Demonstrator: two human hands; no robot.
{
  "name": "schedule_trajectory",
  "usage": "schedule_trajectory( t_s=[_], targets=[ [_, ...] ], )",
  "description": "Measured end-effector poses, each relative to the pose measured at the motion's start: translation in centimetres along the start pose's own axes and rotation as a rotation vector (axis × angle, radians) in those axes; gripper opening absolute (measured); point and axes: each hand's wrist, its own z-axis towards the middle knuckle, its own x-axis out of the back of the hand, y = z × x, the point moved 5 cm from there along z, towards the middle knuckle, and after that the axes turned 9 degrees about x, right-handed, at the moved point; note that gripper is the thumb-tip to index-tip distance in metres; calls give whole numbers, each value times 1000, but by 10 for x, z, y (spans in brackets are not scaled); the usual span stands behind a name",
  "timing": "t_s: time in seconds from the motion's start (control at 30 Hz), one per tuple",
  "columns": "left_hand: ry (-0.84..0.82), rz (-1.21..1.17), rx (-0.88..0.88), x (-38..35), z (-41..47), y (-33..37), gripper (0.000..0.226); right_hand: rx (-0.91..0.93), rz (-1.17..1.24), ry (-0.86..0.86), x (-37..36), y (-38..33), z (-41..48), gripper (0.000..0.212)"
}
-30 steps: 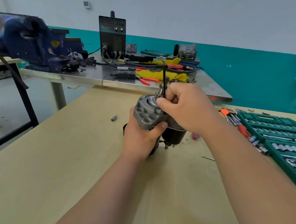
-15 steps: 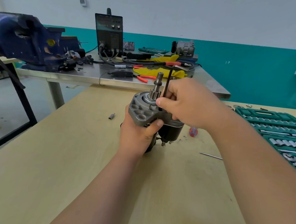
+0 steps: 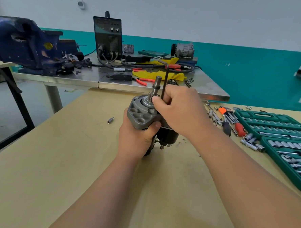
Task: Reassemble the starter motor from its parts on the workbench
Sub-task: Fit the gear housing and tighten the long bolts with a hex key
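While the left hand (image 3: 135,139) wraps its grip round the dark body of the starter motor (image 3: 140,117), thumb pressed against the grey cast nose housing, the right hand (image 3: 179,112) closes its grip on a black hex key (image 3: 165,79) just above that housing. The key stands nearly upright with its short bent end pointing left at the top. Its lower end is hidden behind the curled right fingers, so what it meets cannot be told.

The motor stands on end, tilted a little, with its steel shaft (image 3: 156,87) rising just beside the key on the key's left. It sits near the middle of the wooden bench (image 3: 63,170), closer to the far edge than the near one. Whether its lower end rests on the bench is hidden by the left hand.

A small socket bit (image 3: 110,120) lies alone on the bench to the left of the motor. Toward the right edge an open green socket case (image 3: 277,124) holds rows of sockets. Between it and the motor lie a hex key set (image 3: 225,113) in an orange holder and several loose sockets (image 3: 252,144).

Beyond the far edge, a steel bench (image 3: 113,82) carries a blue vise (image 3: 23,42) at its left end, a black welder (image 3: 107,37) with cables at the back, and a yellow cloth (image 3: 157,74) with red-handled pliers (image 3: 142,81) near its front edge.
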Motion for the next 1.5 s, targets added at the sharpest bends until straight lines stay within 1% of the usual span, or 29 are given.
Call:
schedule_trajectory(
  t_s=[0.1,0.2,0.33,0.4,0.47,0.57,0.67,0.8,0.9,1.0,1.03,1.07,1.13,1.17,1.2,1.23,1.27,1.3,1.37,1.43,1.5],
  targets=[
    [20,1,10,2,0,0,92,13,48,-79,0,-2,2,34],
    [38,-60,11,6,0,0,87,30,176,-255,2,-4,7,15],
    [25,-100,2,6,1,-2,83,10,244,-511,7,0,16,15],
    [17,-93,6,6,1,-2,84,-3,230,-565,6,1,21,14],
    [14,-53,1,5,2,-1,85,33,128,-542,4,0,25,21],
    [3,-18,-11,4,1,1,89,93,6,-446,1,-1,25,30],
    [0,7,-14,3,0,1,90,72,-12,-300,-1,0,14,33],
    [20,38,2,3,1,1,83,5,-15,-82,-6,1,-1,36],
    [33,10,34,3,1,-1,85,-41,0,-53,-5,1,-2,42],
    [40,-52,38,4,2,-3,85,-32,-36,-68,-7,-8,-1,43],
    [49,-60,31,6,2,-4,85,-38,24,-57,-6,-9,0,42],
    [57,-65,20,7,2,-5,84,-70,149,-26,-4,-5,1,39],
    [58,-86,-2,12,3,-6,72,-239,481,39,6,22,0,35],
    [49,-99,-4,16,5,-7,60,-365,596,0,8,42,-4,33],
    [33,-109,0,19,6,-8,48,-482,641,-115,5,62,-13,33],
    [17,-120,8,23,8,-10,41,-574,584,-283,-1,80,-25,32],
    [1,-132,23,27,9,-12,41,-621,452,-465,-8,97,-40,31],
    [-11,-142,47,31,12,-16,47,-623,306,-625,-15,110,-54,30],
    [-41,-174,120,37,17,-24,65,-558,97,-838,-31,123,-77,28],
    [-104,-277,247,42,21,-31,72,-467,-62,-964,-43,127,-87,31],
    [-204,-379,316,42,22,-32,72,-391,-220,-1032,-50,128,-87,34]
  ],
)
